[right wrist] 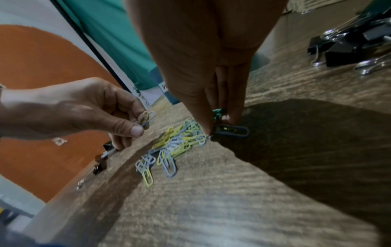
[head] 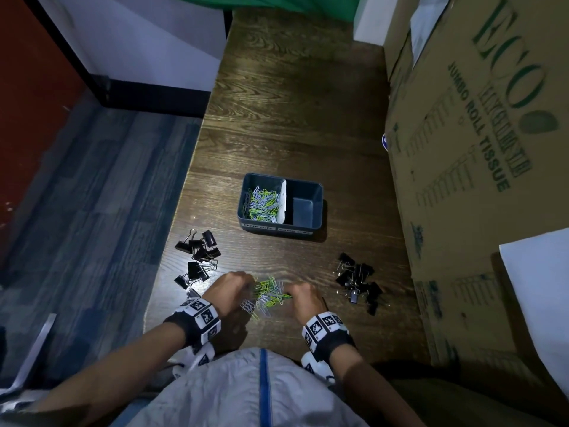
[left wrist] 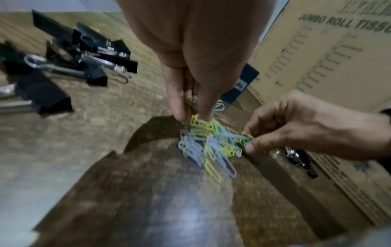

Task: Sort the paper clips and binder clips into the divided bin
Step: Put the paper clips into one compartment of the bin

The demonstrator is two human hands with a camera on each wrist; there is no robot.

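Dark wooden table [head: 292, 103] carries the clips [head: 268, 292] between both hands. Left hand [head: 229, 286] pinches a few, right hand [head: 303, 295] pinches some too. Bin [head: 318, 208] lies straight ahead, its left compartment slightly nearer the left hand.

Bare table [head: 277, 251] before bin [head: 280, 228], binder clips [head: 198, 257] flanking.
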